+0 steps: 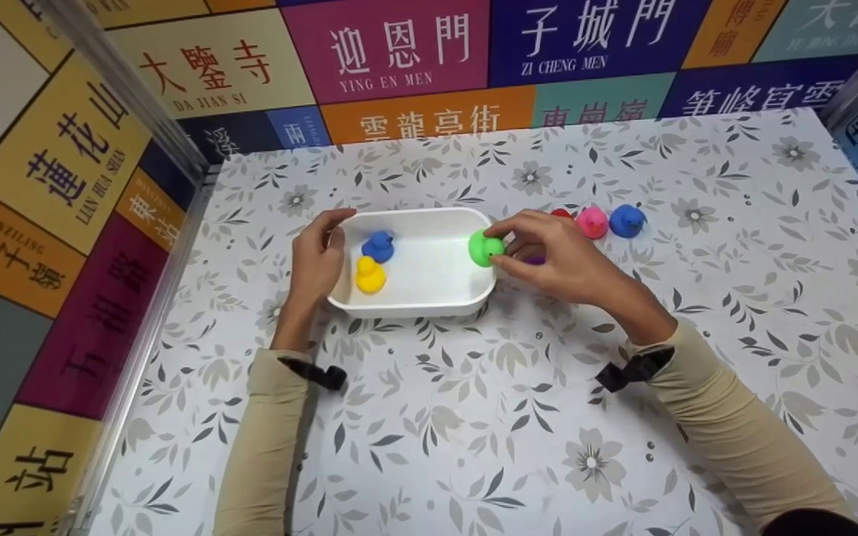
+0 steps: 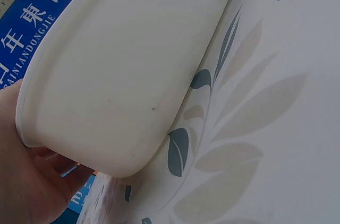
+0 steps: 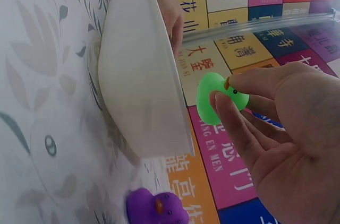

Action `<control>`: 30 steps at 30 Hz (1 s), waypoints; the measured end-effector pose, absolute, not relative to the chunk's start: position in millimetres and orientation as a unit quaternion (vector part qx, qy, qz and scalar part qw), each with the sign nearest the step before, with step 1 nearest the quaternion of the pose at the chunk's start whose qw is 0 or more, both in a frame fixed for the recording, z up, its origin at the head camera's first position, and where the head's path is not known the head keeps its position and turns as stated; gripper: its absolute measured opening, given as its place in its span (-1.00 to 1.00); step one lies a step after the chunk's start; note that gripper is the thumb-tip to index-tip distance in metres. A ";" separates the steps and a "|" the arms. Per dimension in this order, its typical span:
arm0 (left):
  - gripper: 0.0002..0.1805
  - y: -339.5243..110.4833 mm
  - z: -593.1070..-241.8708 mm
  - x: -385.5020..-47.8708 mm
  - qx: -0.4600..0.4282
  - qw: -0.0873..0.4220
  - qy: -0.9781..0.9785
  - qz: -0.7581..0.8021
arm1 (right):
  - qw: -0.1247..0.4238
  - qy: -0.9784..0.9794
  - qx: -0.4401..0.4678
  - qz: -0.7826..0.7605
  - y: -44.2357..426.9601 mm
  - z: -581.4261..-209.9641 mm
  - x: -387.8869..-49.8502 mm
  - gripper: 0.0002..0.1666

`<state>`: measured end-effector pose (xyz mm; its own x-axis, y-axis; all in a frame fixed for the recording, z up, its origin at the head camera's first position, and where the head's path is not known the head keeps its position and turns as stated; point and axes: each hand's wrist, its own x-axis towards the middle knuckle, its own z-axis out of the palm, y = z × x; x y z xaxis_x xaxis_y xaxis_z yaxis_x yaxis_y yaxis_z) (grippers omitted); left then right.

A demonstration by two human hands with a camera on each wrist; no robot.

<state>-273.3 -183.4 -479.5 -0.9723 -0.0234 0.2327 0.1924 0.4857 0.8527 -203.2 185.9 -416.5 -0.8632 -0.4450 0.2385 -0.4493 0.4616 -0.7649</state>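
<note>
A white plastic tub [image 1: 429,299] stands on the table, with a blue rubber duck [image 1: 379,246] and a yellow rubber duck [image 1: 370,275] at its left end. My left hand [image 1: 316,257] holds the tub by its left end; in the left wrist view the fingers [image 2: 79,179] go round the tub's end. Between thumb and fingers my right hand [image 1: 559,257] pinches a green rubber duck [image 1: 485,249] at the tub's right end. The right wrist view has that green duck [image 3: 210,96] raised above rim level, apart from the tub.
Right of the tub, a pink duck [image 1: 592,222] and another blue duck [image 1: 628,221] stand in a row with a red duck [image 1: 561,213], mostly hidden behind my right hand. A purple duck [image 3: 156,208] is beside the tub. Printed panels [image 1: 399,52] border the table.
</note>
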 end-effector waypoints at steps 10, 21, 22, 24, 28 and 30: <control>-0.61 -183.6 -479.2 -272.9 -0.050 0.106 -0.856 -0.504 | 0.030 -0.875 0.255 0.410 216.7 -419.7 -202.1 -0.62; -0.60 -184.1 -478.6 -273.2 -0.053 0.105 -0.854 -0.507 | 0.077 -0.895 0.243 0.366 250.1 -428.5 -200.5 -0.64; -0.60 -184.1 -478.6 -273.3 -0.053 0.105 -0.854 -0.507 | 0.077 -0.897 0.241 0.363 253.2 -428.6 -200.4 -0.64; -0.60 -184.1 -478.6 -273.5 -0.054 0.105 -0.854 -0.508 | 0.075 -0.900 0.237 0.358 258.6 -427.4 -200.5 -0.64; -0.60 -184.2 -479.0 -273.6 -0.053 0.106 -0.853 -0.509 | 0.068 -0.905 0.228 0.353 269.2 -424.2 -201.4 -0.63; -0.60 -184.2 -479.3 -273.3 -0.052 0.105 -0.853 -0.508 | 0.061 -0.908 0.218 0.353 273.8 -423.3 -201.6 -0.63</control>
<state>-273.3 -184.2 -479.3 -0.9725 -0.0179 0.2324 0.1958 0.4779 0.8563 -201.6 273.8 -423.3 -0.8972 -0.3531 0.2652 -0.4395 0.6560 -0.6136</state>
